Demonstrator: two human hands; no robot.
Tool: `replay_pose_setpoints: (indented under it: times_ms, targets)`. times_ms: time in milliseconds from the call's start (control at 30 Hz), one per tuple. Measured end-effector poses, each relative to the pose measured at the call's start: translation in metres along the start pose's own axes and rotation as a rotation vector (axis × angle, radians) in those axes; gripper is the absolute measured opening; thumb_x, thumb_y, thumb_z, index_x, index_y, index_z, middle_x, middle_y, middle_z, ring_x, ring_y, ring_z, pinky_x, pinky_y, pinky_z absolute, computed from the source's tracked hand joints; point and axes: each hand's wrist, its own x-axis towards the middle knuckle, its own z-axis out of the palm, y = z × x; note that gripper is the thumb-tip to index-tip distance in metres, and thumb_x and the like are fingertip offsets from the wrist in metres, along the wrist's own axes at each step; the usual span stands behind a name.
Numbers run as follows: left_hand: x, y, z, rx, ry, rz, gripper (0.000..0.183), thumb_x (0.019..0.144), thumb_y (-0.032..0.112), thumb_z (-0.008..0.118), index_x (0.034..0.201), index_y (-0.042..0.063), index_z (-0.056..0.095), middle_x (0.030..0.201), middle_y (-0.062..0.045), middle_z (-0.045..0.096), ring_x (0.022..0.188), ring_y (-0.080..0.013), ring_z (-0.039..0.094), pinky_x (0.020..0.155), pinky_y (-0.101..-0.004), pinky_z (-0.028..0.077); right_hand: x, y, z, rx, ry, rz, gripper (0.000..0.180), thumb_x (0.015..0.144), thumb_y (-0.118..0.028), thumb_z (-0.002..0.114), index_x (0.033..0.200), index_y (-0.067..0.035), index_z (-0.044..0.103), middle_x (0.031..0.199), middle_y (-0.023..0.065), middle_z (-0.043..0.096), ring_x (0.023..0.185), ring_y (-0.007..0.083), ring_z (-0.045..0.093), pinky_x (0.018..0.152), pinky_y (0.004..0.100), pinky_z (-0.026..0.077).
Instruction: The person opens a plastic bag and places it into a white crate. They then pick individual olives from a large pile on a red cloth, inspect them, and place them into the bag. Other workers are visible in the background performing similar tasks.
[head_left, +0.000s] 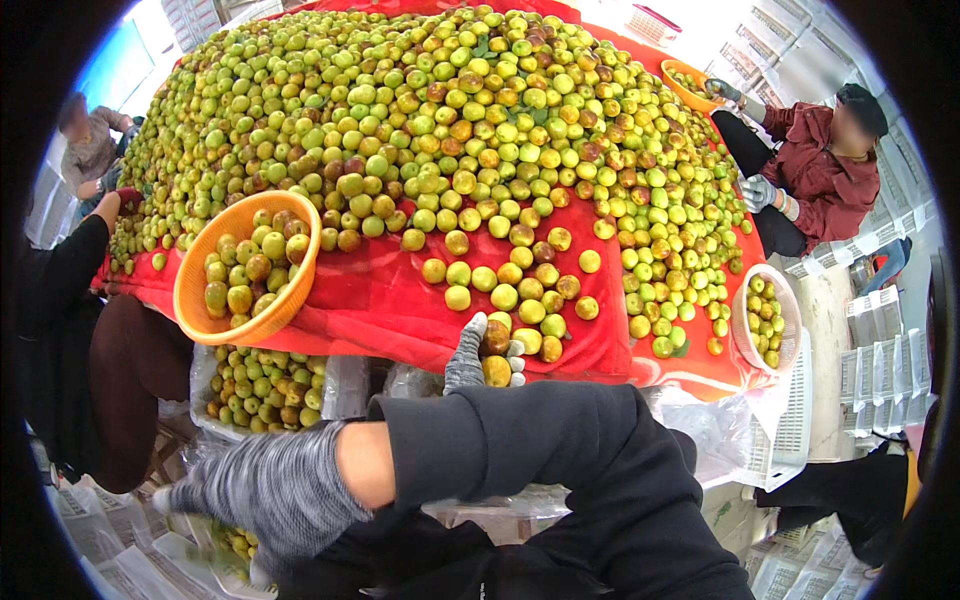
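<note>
My left hand (484, 356), in a grey knit glove with pale fingertips, holds green-brown jujubes (496, 370) at the near edge of the red cloth (375, 300). My right forearm crosses in front of it. At the lower left, my right hand (262, 495), in a striped grey glove and partly blurred, is spread over a crate with jujubes (244, 544); nothing shows in its grip, though its palm is hidden. A large heap of jujubes (420, 112) covers the cloth, with loose ones just beyond my left hand. An orange plastic basket (186, 315) of jujubes rests at the near left edge.
Below the orange basket is a plastic-lined crate (202, 382) of jujubes. A pale basket (742, 330) stands at the right edge, above a white crate (791, 420). A co-worker (825, 172) sits at right near another orange basket (682, 99); others sit at left. Stacked crates (889, 382) stand at right.
</note>
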Motion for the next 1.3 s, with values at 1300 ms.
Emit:
replay_pose_setpoints:
  times_ms: [1300]
  targets:
    - [-0.062,0.075,0.011,-0.502,-0.232,0.074,0.048,0.091,0.052,0.05,0.106,0.007,0.056,0.086,-0.01,0.061,0.069,-0.0213,0.06,0.058,-0.0331,0.052,-0.111,0.251,-0.015,-0.472,-0.107,0.497,0.052,0.085,-0.031,0.061,0.135,-0.023,0.05,0.148,0.0118,0.034,0.135,0.0341,0.032,0.108,0.0441,0.033]
